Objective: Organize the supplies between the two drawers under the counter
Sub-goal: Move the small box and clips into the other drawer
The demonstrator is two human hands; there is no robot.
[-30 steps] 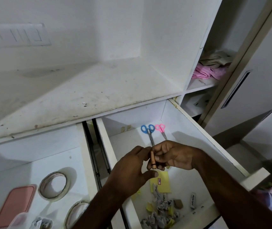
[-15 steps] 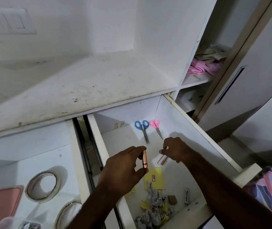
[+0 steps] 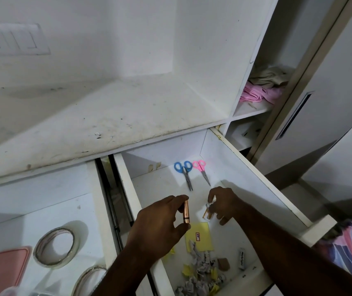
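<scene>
Two white drawers stand open under the counter. Over the right drawer (image 3: 262,180), my left hand (image 3: 160,223) pinches a copper-coloured battery (image 3: 186,211) upright between thumb and fingers. My right hand (image 3: 224,201) reaches down to the drawer floor and pinches small yellowish items (image 3: 208,210), partly hidden by the fingers. Blue scissors (image 3: 184,173) and pink scissors (image 3: 201,169) lie side by side at the back. A yellow sticky note (image 3: 200,237), crumpled papers (image 3: 200,272), a brown eraser (image 3: 223,263) and a white battery (image 3: 242,258) lie nearer the front.
The left drawer (image 3: 100,210) holds two tape rolls (image 3: 54,246) (image 3: 88,280) and a pink lid (image 3: 2,272). The stained white counter (image 3: 98,120) runs above. Shelves with pink cloth (image 3: 258,95) stand at the right, beside a cabinet door (image 3: 331,103).
My hands have come apart. The left keeps the copper battery, while the right has gone down to the drawer floor and taken hold of small yellowish items.
</scene>
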